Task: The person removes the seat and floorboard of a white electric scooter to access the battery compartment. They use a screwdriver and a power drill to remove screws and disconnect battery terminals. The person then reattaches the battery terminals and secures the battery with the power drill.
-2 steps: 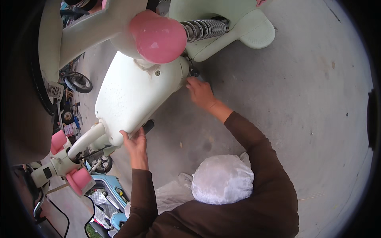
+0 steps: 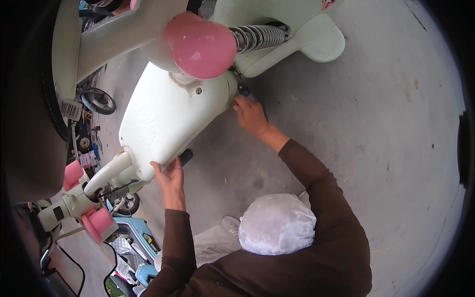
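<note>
A pale white-green scooter body panel (image 2: 163, 119) slants across the upper left, its lower edge facing me. My left hand (image 2: 172, 183) is closed on the panel's lower left corner, thumb on top and fingers under the edge, beside a black peg (image 2: 186, 157). At the panel's right end, my right hand (image 2: 250, 116) has its fingers bent and closed, fingertips against the edge below a small black fitting (image 2: 244, 90). Whatever lies within those fingertips is hidden.
A pink rounded cover (image 2: 205, 47) and a coil spring (image 2: 261, 38) sit above the panel. Handlebars with pink parts (image 2: 100, 222) are at lower left, near a blue scooter (image 2: 141, 232). My knee wears a white covering (image 2: 277, 225). Grey concrete floor (image 2: 376, 148) spreads right.
The view has shifted very slightly, with the scooter a little farther right in it. Both hands keep the same hold and place.
</note>
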Motion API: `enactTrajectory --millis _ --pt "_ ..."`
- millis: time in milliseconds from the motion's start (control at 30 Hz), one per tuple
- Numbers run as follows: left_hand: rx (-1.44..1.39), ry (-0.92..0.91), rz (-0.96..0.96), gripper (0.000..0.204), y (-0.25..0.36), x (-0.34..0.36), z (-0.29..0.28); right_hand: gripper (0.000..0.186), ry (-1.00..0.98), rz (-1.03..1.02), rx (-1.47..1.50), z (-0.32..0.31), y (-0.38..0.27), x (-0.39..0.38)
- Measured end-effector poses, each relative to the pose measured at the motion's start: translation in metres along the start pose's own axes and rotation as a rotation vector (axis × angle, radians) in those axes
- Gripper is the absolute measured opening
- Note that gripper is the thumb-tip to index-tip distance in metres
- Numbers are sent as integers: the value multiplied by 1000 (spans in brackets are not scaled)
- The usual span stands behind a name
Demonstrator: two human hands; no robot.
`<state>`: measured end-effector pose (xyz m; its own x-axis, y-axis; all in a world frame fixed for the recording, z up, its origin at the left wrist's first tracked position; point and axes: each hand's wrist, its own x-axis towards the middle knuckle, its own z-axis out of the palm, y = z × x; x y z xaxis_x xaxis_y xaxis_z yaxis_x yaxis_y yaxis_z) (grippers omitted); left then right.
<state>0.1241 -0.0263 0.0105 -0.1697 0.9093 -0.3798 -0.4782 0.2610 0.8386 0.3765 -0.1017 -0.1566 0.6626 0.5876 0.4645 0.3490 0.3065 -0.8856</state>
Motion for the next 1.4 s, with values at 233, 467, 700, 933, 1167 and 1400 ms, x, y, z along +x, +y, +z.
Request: enactTrajectory --millis 233,467,700,933,1167,1400 --pt "-38 -7 -42 71 0 1 -3 23 -52 309 343 6 -20 -2" --pt "0 -34 -18 73 -1 1 -8 27 -113 604 798 9 -37 1" --pt "-8 -45 -43 69 0 -9 7 21 78 324 284 12 -46 10" --pt "56 -2 -72 68 15 -5 2 19 -38 456 332 -3 -64 14" --pt "-53 -59 -10 72 -3 1 -5 21 -42 400 268 -3 -55 13" --pt "84 67 -61 71 16 -7 2 26 -105 691 406 -8 -73 15"
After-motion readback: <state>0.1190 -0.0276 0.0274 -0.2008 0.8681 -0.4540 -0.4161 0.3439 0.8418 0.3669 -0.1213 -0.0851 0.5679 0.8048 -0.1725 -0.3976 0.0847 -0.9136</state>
